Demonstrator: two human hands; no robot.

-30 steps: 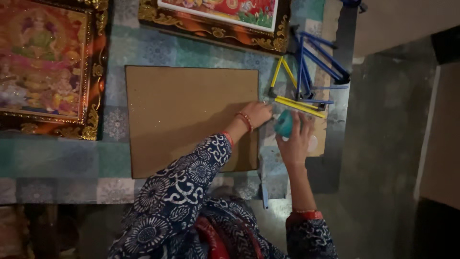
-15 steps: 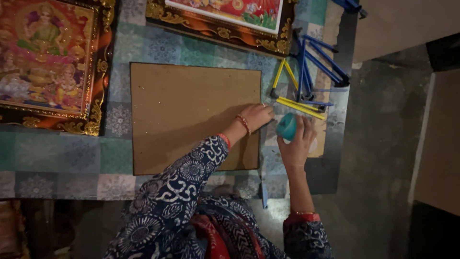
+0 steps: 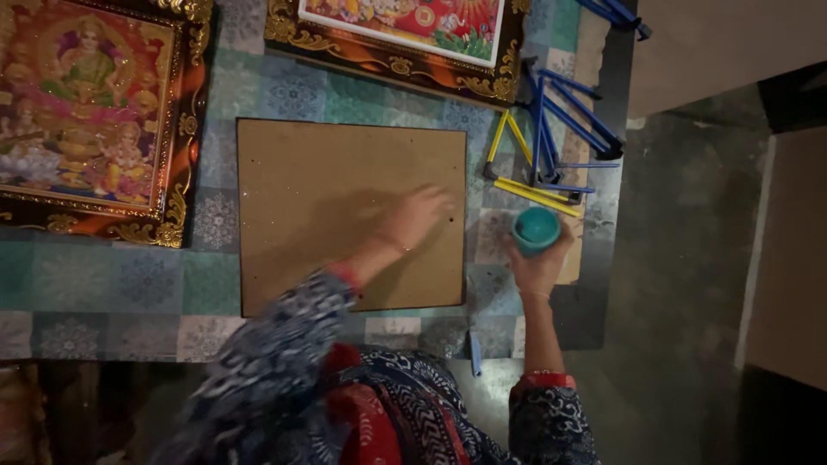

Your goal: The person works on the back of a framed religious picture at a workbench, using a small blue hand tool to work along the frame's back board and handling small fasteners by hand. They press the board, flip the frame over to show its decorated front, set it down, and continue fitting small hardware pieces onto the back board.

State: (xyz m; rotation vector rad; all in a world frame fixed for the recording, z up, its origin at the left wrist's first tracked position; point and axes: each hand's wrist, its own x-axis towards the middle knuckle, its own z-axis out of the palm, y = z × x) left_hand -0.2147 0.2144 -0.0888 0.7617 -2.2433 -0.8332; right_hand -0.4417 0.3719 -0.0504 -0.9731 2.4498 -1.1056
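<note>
Here we see a brown backing board (image 3: pixel 345 207) flat on the patterned table (image 3: pixel 86 301); our left hand (image 3: pixel 419 213) rests open-fingered on its right part, while our right hand (image 3: pixel 541 263) grips a small teal cup (image 3: pixel 536 229) just beside the board.

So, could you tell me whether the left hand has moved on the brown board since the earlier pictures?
Yes. The left hand has slid inward from the right edge of the brown board, away from the teal cup.
</note>
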